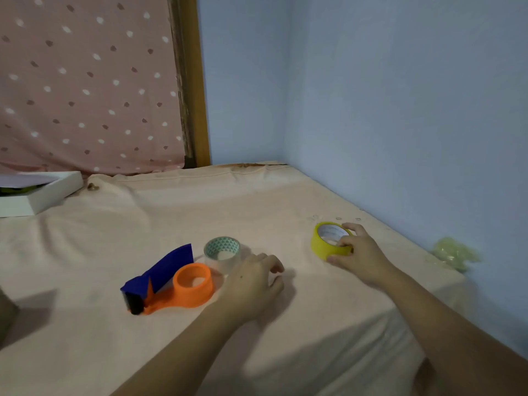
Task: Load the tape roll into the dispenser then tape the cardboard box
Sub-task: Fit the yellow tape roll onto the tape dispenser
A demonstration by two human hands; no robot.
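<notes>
Fingers of rt hand grip yellow tape roll, lying flat.

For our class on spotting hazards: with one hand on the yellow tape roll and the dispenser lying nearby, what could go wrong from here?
1. The right hand grips the yellow roll near the bed's wall-side edge; a slip could send it off.
2. The dispenser lies on soft cloth, so it may shift during loading.
3. The clear roll sits against the dispenser, by the left hand, and could be knocked.

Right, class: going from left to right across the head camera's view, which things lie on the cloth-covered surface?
White box → tape dispenser → clear tape roll → left hand → yellow tape roll → right hand → pale crumpled plastic.
</notes>
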